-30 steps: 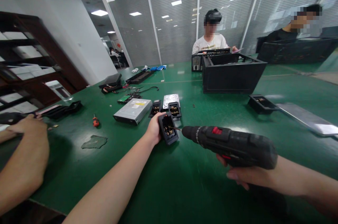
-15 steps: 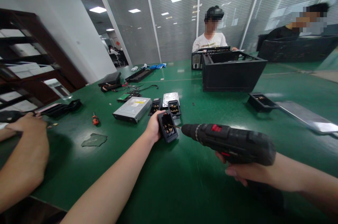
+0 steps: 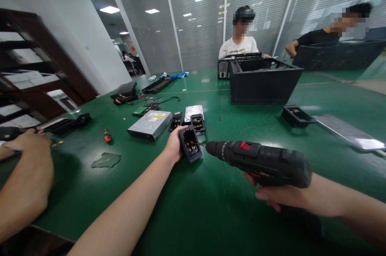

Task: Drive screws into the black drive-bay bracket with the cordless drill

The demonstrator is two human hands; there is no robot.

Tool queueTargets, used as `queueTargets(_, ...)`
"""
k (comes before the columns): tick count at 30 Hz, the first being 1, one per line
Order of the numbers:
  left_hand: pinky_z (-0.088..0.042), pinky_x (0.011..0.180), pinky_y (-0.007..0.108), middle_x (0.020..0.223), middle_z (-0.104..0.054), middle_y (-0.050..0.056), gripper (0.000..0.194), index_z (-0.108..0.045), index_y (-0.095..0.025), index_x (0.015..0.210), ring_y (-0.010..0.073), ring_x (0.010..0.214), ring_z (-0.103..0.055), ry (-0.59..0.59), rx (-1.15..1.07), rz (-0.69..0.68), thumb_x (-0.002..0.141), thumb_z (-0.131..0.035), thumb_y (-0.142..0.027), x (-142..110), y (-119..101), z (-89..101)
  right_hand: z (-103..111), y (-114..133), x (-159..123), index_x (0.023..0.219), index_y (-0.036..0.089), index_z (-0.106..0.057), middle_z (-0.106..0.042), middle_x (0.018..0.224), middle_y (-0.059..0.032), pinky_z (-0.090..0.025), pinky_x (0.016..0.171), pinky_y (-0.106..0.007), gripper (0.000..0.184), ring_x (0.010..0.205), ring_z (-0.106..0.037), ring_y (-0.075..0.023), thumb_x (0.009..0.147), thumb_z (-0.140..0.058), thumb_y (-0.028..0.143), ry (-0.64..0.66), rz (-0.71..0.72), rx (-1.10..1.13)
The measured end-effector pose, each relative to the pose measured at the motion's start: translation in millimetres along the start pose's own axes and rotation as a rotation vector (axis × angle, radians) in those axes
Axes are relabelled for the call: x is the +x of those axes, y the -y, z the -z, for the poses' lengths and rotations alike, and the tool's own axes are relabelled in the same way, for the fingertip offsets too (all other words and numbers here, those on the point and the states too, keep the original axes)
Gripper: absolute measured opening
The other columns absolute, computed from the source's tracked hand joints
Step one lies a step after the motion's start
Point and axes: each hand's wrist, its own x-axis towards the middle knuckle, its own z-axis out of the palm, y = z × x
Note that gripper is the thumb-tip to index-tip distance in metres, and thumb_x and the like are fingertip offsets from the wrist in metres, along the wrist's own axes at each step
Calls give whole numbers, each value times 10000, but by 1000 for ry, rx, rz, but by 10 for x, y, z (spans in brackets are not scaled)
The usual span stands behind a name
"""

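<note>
My left hand [image 3: 175, 143] is closed round the left side of a small black box-shaped housing [image 3: 190, 144], tilted with its open face towards me. Brass-coloured metal parts show inside it. My right hand [image 3: 274, 195] grips a black cordless drill [image 3: 262, 162] with red switches, pointing left. Its thin bit reaches into the housing's opening; whether the tip touches a screw is too small to tell. Just behind the housing lie two similar black housings [image 3: 198, 122] and a silver hard drive [image 3: 194, 112]. A silver optical drive [image 3: 150, 124] lies to the left.
An orange screwdriver [image 3: 107, 136] and a greenish flat scrap [image 3: 106, 160] lie left. A co-worker's arm [image 3: 27, 175] rests at the left edge. Further off are a black computer case [image 3: 265, 83], another housing [image 3: 297, 116], a silver panel [image 3: 350, 131] and two people behind cases.
Drill and housing stay nearly in place relative to each other, while the whole view shifts slightly. At the far right, a person's hand has come into sight beside a case.
</note>
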Motion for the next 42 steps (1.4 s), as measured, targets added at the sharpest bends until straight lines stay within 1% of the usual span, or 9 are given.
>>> queueTargets(4, -511, 564, 391, 630, -657, 59, 220, -636, -152, 719, 224, 545, -613, 1, -2, -3, 682, -595, -366, 9, -4, 12, 4, -23, 12, 944, 198, -550, -569, 682, 32, -496, 558, -282, 260, 581, -570, -146, 772, -654, 364, 10, 6, 7)
queueTargets(8, -510, 569, 390, 631, -658, 59, 227, -639, -150, 720, 224, 549, -615, 4, -4, -11, 679, -597, -369, 9, 1, 10, -3, -32, 15, 932, 205, -554, -564, 670, 43, -492, 548, -268, 262, 579, -572, -143, 767, -665, 375, -12, -16, 13)
queueTargets(16, -509, 566, 383, 648, -669, 63, 229, -646, -148, 719, 225, 556, -619, 23, -3, -13, 679, -601, -369, 18, 10, 22, 1, -1, 18, 912, 218, -566, -574, 623, 54, -494, 540, -252, 204, 567, -588, -143, 772, -663, 330, -10, -27, 16)
queueTargets(22, -506, 556, 375, 614, -656, 55, 207, -643, -152, 712, 220, 544, -614, -7, -17, -8, 680, -599, -352, -4, -3, -7, 8, -32, 20, 932, 216, -565, -579, 634, 50, -499, 544, -257, 221, 574, -598, -149, 769, -664, 329, 0, -35, 12)
queueTargets(32, -508, 565, 370, 640, -673, 59, 217, -653, -154, 719, 225, 566, -627, 2, -11, -3, 679, -604, -362, -4, 2, 3, -2, -19, 18, 913, 217, -570, -584, 607, 50, -500, 533, -254, 223, 559, -600, -152, 764, -659, 357, -26, -24, -7)
queueTargets(37, -515, 584, 392, 656, -678, 65, 232, -658, -152, 729, 231, 573, -629, 16, -8, -9, 678, -602, -371, 3, 8, 7, 5, -57, 21, 941, 223, -570, -587, 646, 45, -511, 541, -260, 229, 575, -608, -154, 774, -658, 351, -16, -16, 3)
queueTargets(42, -514, 591, 389, 670, -681, 62, 241, -660, -153, 748, 235, 590, -635, 23, 0, -16, 673, -612, -377, 22, 15, 27, 2, -52, 11, 957, 215, -561, -586, 695, 32, -512, 550, -268, 257, 585, -607, -153, 769, -664, 357, 1, 3, 0)
